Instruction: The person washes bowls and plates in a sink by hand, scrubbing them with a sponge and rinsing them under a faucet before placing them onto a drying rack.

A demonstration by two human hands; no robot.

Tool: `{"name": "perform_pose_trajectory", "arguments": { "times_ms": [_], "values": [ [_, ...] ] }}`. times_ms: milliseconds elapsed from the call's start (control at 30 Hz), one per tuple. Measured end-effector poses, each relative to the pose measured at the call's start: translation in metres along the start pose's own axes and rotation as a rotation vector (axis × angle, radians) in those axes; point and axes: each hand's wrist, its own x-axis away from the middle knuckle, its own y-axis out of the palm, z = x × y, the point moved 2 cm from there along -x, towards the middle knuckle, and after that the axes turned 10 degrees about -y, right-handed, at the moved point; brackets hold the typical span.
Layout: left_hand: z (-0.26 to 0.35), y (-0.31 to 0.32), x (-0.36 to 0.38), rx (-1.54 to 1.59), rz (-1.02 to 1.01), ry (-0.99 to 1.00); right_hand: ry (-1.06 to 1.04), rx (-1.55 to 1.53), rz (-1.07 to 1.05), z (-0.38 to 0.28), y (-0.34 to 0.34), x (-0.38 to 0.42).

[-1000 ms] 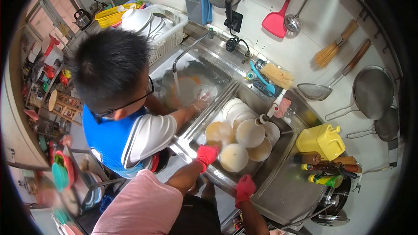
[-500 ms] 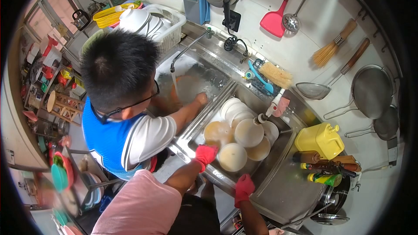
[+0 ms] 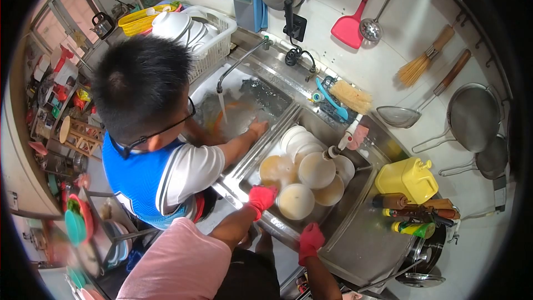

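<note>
My left hand (image 3: pixel 262 197), in a red rubber glove, is closed over the front rim of the right sink basin (image 3: pixel 280 232), close to the bowls. My right hand (image 3: pixel 311 240), gloved the same way, rests farther right with its fingers curled on that rim. Inside the basin several white bowls (image 3: pixel 317 170) sit in a cluster, some filled with cloudy, yellowish water. The nearest bowl (image 3: pixel 296 201) lies between my two hands. A faucet nozzle (image 3: pixel 332 151) hangs over the bowls.
At my left a co-worker (image 3: pixel 133 172) bends over the left basin, a hand (image 3: pixel 257 129) beside the water running from a tap (image 3: pixel 221 84). A white basket (image 3: pixel 225 28) of dishes stands behind. To the right are a yellow jug (image 3: pixel 408 180) and a detergent bottle (image 3: pixel 413 229).
The co-worker's head and upper body have shifted slightly left, showing more of the left basin's water. My hands and the bowls have stayed in place.
</note>
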Motion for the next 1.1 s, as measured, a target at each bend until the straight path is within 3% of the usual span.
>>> {"name": "perform_pose_trajectory", "arguments": {
  "times_ms": [1100],
  "values": [
    [0.0001, 0.0027, -0.0002, -0.006, 0.046, 0.021, -0.016, 0.038, -0.004, 0.0061, 0.0085, 0.0006]
  ]
}}
